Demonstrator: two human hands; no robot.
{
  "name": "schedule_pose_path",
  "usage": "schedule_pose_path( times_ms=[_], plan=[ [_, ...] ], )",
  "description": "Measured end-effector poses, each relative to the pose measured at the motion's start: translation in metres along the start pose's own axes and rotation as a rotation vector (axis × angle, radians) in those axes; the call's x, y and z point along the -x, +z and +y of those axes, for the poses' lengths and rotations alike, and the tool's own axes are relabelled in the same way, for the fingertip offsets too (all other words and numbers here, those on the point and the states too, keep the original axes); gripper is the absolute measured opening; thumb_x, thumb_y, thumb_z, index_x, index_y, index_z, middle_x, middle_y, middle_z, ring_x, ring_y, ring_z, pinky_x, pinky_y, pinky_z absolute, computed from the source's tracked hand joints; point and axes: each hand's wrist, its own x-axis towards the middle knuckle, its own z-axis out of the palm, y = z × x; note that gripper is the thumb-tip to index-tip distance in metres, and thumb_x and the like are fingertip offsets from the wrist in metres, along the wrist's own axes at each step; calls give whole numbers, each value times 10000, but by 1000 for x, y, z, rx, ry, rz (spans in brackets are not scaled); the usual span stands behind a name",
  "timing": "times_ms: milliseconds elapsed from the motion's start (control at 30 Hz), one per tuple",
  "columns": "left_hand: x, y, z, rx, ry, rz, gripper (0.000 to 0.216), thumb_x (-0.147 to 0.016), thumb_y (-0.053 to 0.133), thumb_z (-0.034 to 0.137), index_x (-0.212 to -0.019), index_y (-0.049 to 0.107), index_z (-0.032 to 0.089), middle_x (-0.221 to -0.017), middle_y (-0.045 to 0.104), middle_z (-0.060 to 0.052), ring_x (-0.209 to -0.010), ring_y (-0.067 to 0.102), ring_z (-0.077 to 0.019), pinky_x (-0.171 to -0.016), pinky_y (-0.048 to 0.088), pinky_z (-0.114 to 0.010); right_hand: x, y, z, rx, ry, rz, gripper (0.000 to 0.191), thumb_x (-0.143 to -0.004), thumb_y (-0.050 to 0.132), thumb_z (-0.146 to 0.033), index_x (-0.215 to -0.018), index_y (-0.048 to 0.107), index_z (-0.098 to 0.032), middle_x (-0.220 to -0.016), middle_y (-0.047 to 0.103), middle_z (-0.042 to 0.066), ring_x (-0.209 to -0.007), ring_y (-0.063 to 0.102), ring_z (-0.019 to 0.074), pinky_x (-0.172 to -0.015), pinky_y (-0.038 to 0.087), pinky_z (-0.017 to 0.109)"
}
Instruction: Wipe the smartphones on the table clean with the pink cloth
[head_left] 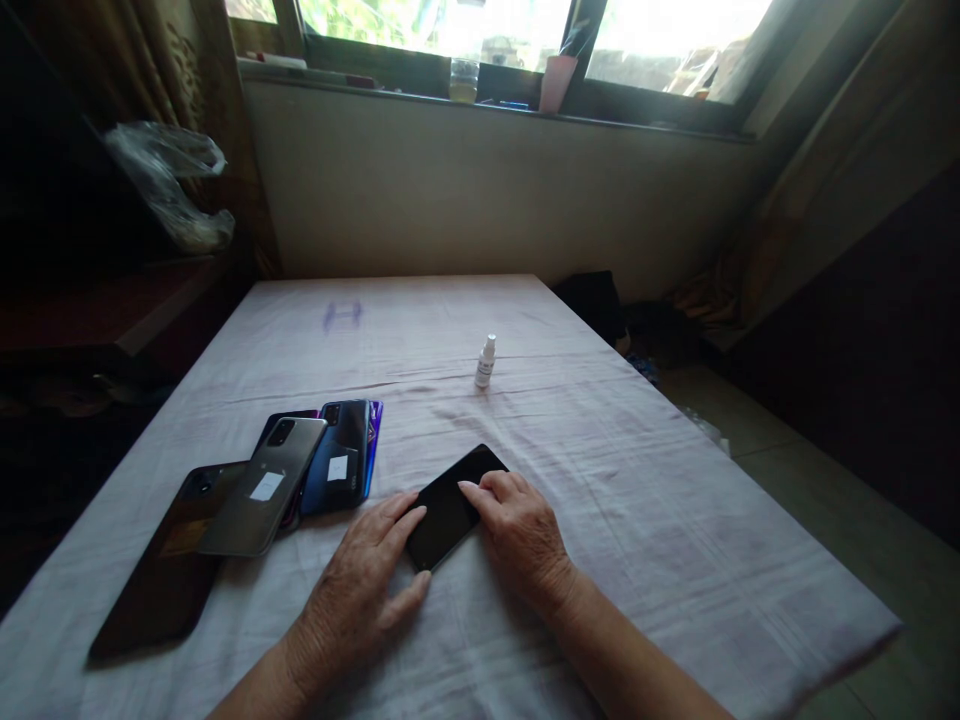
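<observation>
A black smartphone (450, 507) lies at a slant on the cloth-covered table, its dark screen facing up. My left hand (360, 565) grips it at the left edge and near corner, with the fingers over the edge and the thumb at the bottom. Around the right edge curl the fingers of my right hand (525, 530), its thumb resting on the glass. To the left lie several other phones, backs up: a grey phone (292, 455) with a white label, a blue phone (346, 435) with a label, and a large dark phone (157, 590) partly under the grey one.
A small white spray bottle (486, 362) stands beyond the smartphone. The tablecloth (660, 560) is pale and wrinkled. Behind the table is a wall with a window sill (405, 95), holding a pink cup (556, 83) and a jar (464, 80). A plastic bag (176, 185) sits at far left.
</observation>
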Motion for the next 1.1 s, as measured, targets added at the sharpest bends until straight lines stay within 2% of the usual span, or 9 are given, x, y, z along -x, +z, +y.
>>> schedule_pose_path(
  times_ms=[167,400,600,900,1100],
  plan=[
    [-1,-2,1,-3,2,-14,566,-826,625,264,-1371,476,229,-1418,558,-115,-1293,537,-287,-1060,480,-450,-1,-2,8,20,70,3,320,-886,561,-90,-1147,702,-212,-932,654,73,-854,563,208,-745,438,300],
    [0,0,0,-18,9,-7,578,-823,630,273,-1377,474,214,-1413,558,-125,-1290,536,-290,-1055,482,-455,5,-3,-6,-19,-25,18,288,-892,575,-106,-1130,696,-216,-913,652,54,-814,559,195,-716,431,293],
    [0,-1,1,-22,12,-7,575,-821,626,269,-1374,474,217,-1417,554,-120,-1295,531,-287,-1057,482,-453,6,-4,10,-4,56,50,317,-881,550,-83,-1135,702,-194,-906,642,70,-844,562,206,-738,443,304],
    [0,-1,1,-16,13,-5,579,-825,635,279,-1379,479,215,-1423,551,-117,-1297,531,-289,-1061,480,-448,16,-7,-6,-10,-56,57,291,-903,551,-99,-1142,688,-193,-909,645,63,-810,557,191,-721,443,288],
    [0,-1,0,-13,10,-10,578,-821,636,278,-1376,483,222,-1425,553,-111,-1295,533,-291,-1062,478,-443,18,-11,6,-27,26,58,324,-878,531,-68,-1136,696,-174,-905,637,78,-825,563,206,-720,454,300]
  ],
)
